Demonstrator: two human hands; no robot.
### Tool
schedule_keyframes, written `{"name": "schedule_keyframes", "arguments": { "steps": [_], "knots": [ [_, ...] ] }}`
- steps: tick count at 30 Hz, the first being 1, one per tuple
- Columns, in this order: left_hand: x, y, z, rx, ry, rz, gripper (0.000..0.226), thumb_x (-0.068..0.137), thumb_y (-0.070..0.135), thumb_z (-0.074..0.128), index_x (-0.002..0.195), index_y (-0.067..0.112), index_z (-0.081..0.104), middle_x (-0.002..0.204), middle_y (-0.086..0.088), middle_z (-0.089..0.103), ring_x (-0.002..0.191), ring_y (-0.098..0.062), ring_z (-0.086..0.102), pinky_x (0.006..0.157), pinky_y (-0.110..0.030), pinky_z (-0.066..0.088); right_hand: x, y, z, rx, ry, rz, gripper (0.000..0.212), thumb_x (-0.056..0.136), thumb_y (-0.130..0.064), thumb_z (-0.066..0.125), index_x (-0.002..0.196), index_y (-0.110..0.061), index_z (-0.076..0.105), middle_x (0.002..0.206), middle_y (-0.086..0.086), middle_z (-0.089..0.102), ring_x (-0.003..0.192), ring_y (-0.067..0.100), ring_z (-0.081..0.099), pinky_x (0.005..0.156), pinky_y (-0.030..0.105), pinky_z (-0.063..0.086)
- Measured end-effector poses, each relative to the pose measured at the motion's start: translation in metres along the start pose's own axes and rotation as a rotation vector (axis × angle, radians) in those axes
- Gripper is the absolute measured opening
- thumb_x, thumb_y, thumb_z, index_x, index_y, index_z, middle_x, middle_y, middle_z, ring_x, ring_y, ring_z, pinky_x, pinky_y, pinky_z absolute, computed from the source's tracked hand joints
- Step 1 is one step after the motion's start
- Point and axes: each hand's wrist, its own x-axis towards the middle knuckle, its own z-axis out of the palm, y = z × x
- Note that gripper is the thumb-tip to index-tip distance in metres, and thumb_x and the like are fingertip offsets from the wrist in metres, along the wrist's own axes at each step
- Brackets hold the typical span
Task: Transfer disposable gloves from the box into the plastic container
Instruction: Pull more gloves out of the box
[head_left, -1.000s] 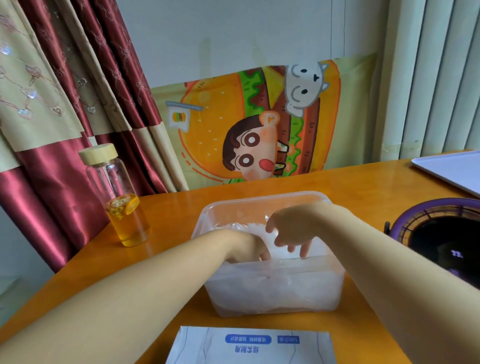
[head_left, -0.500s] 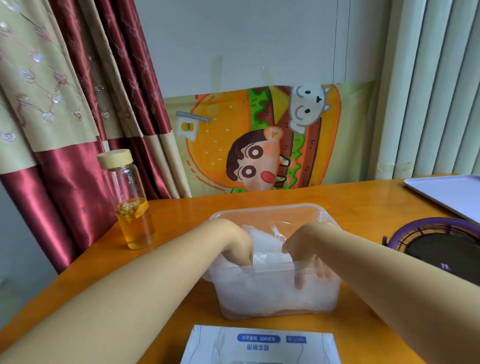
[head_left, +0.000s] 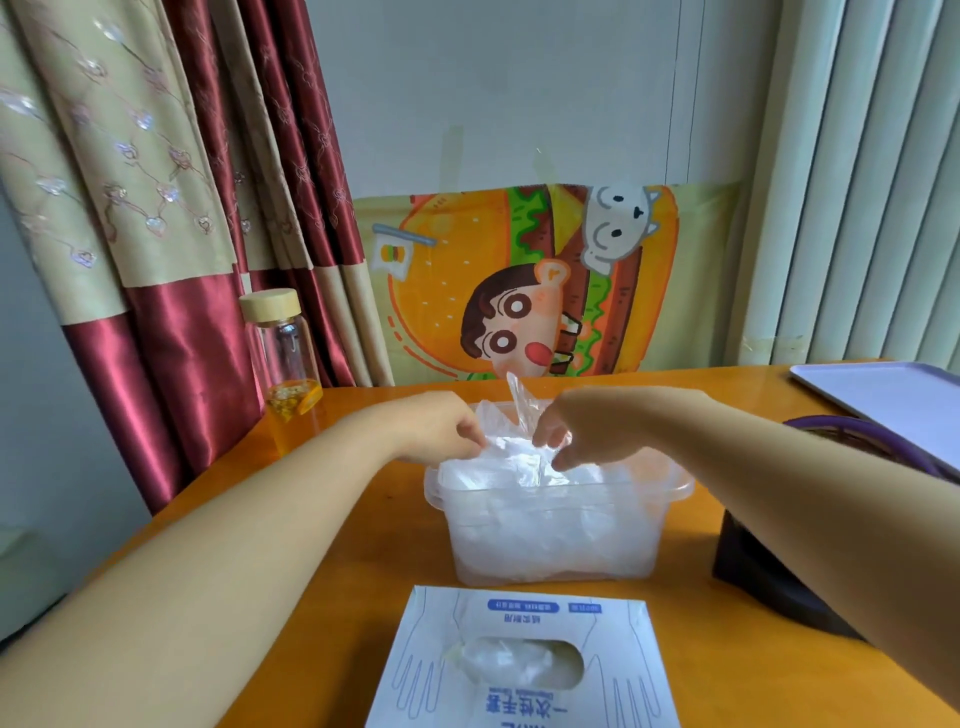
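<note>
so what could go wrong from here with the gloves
1. The gloves are heaped above the rim of the container, with one sticking up between the left hand and right hand; they may spring out once let go.
2. The box shows more gloves in its opening, and the container looks nearly full, so the rest may not fit.

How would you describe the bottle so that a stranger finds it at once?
On the orange table, look to the far left edge by the red curtain. The bottle stands there: the only clear glass thing, with a pale cap and amber liquid.
</note>
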Motion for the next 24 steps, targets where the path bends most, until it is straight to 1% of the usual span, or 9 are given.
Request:
{"name": "schedule_keyframes", "arguments": {
  "steps": [3, 7, 12, 14, 17, 19, 21, 23, 24],
  "knots": [
    [0.005, -0.002, 0.01, 0.028, 0.015, 0.005, 0.032, 0.096, 0.024, 0.054, 0.126, 0.02, 0.063, 0.125, 0.006, 0.062, 0.112, -0.012, 0.056, 0.092, -0.023, 0.044, 0.021, 0.007, 0.019, -0.065, -0.06, 0.047, 0.05, 0.091, -0.026, 0.061, 0.138, -0.023, 0.047, 0.134, 0.002, 0.053, 0.111, 0.026, 0.06, 0.099, 0.037, 0.046],
    [0.015, -0.006, 0.021, 0.059, 0.023, -0.001, 0.025, 0.094, 0.019, 0.052, 0.11, 0.015, 0.071, 0.098, 0.003, 0.061, 0.096, -0.017, 0.057, 0.083, -0.031, 0.048, 0.052, 0.016, 0.039, -0.09, -0.153, 0.068, 0.043, 0.092, -0.025, 0.058, 0.134, -0.027, 0.052, 0.142, -0.001, 0.046, 0.123, 0.024, 0.05, 0.106, 0.035, 0.039],
    [0.024, 0.003, 0.016, 0.382, 0.282, 0.0, 0.023, 0.098, 0.021, 0.05, 0.113, 0.028, 0.066, 0.114, -0.001, 0.063, 0.111, -0.025, 0.051, 0.094, -0.035, 0.039, 0.072, 0.012, 0.048, -0.213, -0.361, 0.083, 0.039, 0.091, -0.025, 0.059, 0.13, -0.021, 0.057, 0.133, 0.001, 0.053, 0.114, 0.022, 0.05, 0.087, 0.026, 0.038],
    [0.03, 0.016, 0.015, 0.311, 0.375, 0.112, 0.022, 0.097, 0.02, 0.051, 0.113, 0.029, 0.064, 0.113, -0.001, 0.062, 0.108, -0.027, 0.054, 0.089, -0.034, 0.043, 0.076, 0.012, 0.049, -0.233, -0.404, 0.084, 0.04, 0.093, -0.023, 0.059, 0.132, -0.017, 0.055, 0.134, 0.005, 0.052, 0.114, 0.022, 0.049, 0.082, 0.025, 0.035],
    [0.046, 0.031, 0.026, 0.193, 0.126, 0.234, 0.028, 0.095, 0.019, 0.055, 0.119, 0.028, 0.064, 0.116, 0.002, 0.063, 0.102, -0.022, 0.06, 0.08, -0.031, 0.051, 0.075, 0.01, 0.046, -0.253, -0.402, 0.091, 0.048, 0.096, -0.022, 0.053, 0.143, -0.017, 0.041, 0.142, 0.007, 0.042, 0.118, 0.024, 0.046, 0.087, 0.024, 0.039],
    [0.056, 0.029, 0.033, 0.286, -0.136, 0.148, 0.038, 0.095, 0.018, 0.056, 0.133, 0.023, 0.056, 0.129, -0.001, 0.058, 0.112, -0.024, 0.056, 0.089, -0.032, 0.049, 0.071, 0.011, 0.044, -0.237, -0.428, 0.091, 0.049, 0.095, -0.021, 0.055, 0.142, -0.017, 0.042, 0.133, 0.007, 0.044, 0.093, 0.018, 0.052, 0.062, 0.012, 0.045],
    [0.065, 0.02, 0.039, 0.418, -0.284, 0.055, 0.042, 0.098, 0.02, 0.053, 0.14, 0.018, 0.05, 0.139, -0.003, 0.051, 0.123, -0.025, 0.05, 0.097, -0.033, 0.044, 0.068, 0.018, 0.042, -0.206, -0.434, 0.098, 0.044, 0.094, -0.021, 0.056, 0.138, -0.017, 0.048, 0.119, 0.003, 0.045, 0.071, 0.01, 0.045, 0.037, 0.005, 0.037],
    [0.07, 0.015, 0.046, 0.52, -0.361, -0.017, 0.04, 0.1, 0.013, 0.046, 0.139, 0.01, 0.049, 0.142, -0.008, 0.047, 0.125, -0.028, 0.048, 0.099, -0.034, 0.042, 0.065, 0.023, 0.041, -0.184, -0.449, 0.112, 0.044, 0.094, -0.024, 0.057, 0.137, -0.018, 0.05, 0.122, 0.005, 0.047, 0.082, 0.015, 0.051, 0.051, 0.003, 0.046],
    [0.073, 0.018, 0.05, 0.548, -0.407, -0.049, 0.038, 0.099, 0.009, 0.042, 0.137, 0.006, 0.049, 0.142, -0.011, 0.047, 0.125, -0.03, 0.048, 0.099, -0.036, 0.041, 0.064, 0.027, 0.041, -0.16, -0.464, 0.135, 0.044, 0.093, -0.024, 0.059, 0.135, -0.019, 0.051, 0.123, 0.005, 0.047, 0.09, 0.019, 0.053, 0.068, 0.013, 0.054]
  ]
}}
